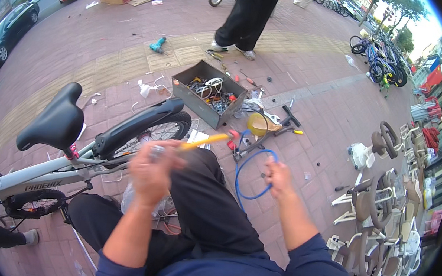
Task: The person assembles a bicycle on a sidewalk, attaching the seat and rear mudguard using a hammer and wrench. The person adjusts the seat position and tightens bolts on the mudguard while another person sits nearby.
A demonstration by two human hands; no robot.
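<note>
My left hand (155, 173) is closed around a long yellow tool (202, 141) with a red end, which points away to the right. Motion blurs it, and its exact kind is not clear; a bit of shiny metal shows at the fingers. In my right hand (280, 178), a thin blue cable (238, 177) is pinched between thumb and fingers. The cable bends into a loop, and part of it hangs down beside my knee. Left of my hands stands a grey bicycle (45, 176) with a black saddle (54, 117) and black rear mudguard (138, 126).
Ahead lies an open metal toolbox (203, 106) full of tools and parts. Past it are a teal power drill (157, 44) and a standing person (251, 13). A black floor pump (270, 135) lies to its right. Child seats (380, 227) crowd the right side; parked bicycles (379, 60) stand farther off.
</note>
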